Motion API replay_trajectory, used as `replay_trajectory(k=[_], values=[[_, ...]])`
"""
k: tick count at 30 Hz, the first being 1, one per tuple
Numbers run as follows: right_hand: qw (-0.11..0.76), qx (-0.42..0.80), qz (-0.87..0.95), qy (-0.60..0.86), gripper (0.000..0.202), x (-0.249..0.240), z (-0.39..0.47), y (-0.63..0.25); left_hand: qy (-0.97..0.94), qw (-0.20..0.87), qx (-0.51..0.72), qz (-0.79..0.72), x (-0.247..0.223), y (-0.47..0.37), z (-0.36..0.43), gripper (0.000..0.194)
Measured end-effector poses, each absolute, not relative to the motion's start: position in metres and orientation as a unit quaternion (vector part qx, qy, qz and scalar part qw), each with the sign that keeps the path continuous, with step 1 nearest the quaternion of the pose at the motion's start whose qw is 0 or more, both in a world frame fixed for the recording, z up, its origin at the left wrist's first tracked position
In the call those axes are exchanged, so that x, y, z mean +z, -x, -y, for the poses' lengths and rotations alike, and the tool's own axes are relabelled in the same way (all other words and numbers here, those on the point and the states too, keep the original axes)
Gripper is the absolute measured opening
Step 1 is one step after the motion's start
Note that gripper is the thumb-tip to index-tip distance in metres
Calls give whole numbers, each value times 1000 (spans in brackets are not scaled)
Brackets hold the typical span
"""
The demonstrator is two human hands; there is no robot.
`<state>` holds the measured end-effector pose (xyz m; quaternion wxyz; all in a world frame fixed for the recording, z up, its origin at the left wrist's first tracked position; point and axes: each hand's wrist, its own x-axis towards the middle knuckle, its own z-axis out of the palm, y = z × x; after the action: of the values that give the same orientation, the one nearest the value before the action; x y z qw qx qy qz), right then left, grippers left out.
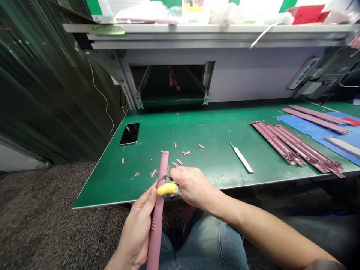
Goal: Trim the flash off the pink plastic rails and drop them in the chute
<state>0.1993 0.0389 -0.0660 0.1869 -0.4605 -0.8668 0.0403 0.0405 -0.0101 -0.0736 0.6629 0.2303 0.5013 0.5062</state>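
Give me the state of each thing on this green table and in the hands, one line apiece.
Left hand: closed around a pink strip
Right hand: closed on a thin tool, mostly hidden
Pink strip: held, far end over the table
Yellow finger cover: worn, right hand
Phone: flat, screen dark
White-handled knife: lying loose
Pink scraps: scattered
Blue sheet: spread out, partly covered

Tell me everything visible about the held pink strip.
The pink strip is long and narrow, apparently plastic, with a hole near its far end and ridges lower down. It points forward over the green table, near end out of frame. The left hand grips it; the right hand crosses it with a yellow-covered finger and thin tool.
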Motion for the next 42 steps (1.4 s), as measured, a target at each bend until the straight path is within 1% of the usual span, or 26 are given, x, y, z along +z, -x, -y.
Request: replay_trajectory(k=[4, 8, 9, 10, 11, 14, 16, 18, 21, 26, 35, 38, 42], values=[[177, 86, 897, 396, 25, -88, 7, -178, -221, 665, 529, -478, -60, -39, -10, 30], [86, 150, 946, 274, 24, -135, 63, -161, -228, 643, 558, -473, -47, -27, -37, 31], [79, 181, 951, 240, 25, -143, 71, -162, -228, 638, 565, -471, -45, -24, -42, 31], [90, 208, 947, 226, 25, -146, 73, -165, -229, 634, 570, -470, -44, -21, -46, 31], [119, 234, 935, 236, 25, -145, 72, -170, -230, 632, 572, -470, -44, -20, -48, 30], [274, 299, 840, 360, 34, -119, 47, -188, -231, 631, 571, -471, -48, -20, -46, 26], [385, 297, 772, 410, 33, -99, 26, -194, -233, 633, 570, -469, -51, -25, -41, 22], [454, 264, 742, 417, 28, -89, 9, -192, -236, 635, 569, -466, -53, -31, -37, 20], [469, 223, 748, 413, 22, -91, -3, -184, -240, 634, 569, -465, -56, -37, -32, 22], [475, 189, 739, 439, 20, -96, -8, -184, -253, 634, 563, -466, -58, -40, -27, 28], [521, 130, 696, 477, 19, -66, -45, -209, -273, 670, 498, -478, -54, -50, -8, 40], [551, 118, 660, 496, 22, -60, -60, -221, -271, 692, 474, -472, -57, -52, -3, 39], [577, 141, 641, 485, 25, -61, -58, -228, -226, 719, 464, -465, -60, -51, 2, 33]])
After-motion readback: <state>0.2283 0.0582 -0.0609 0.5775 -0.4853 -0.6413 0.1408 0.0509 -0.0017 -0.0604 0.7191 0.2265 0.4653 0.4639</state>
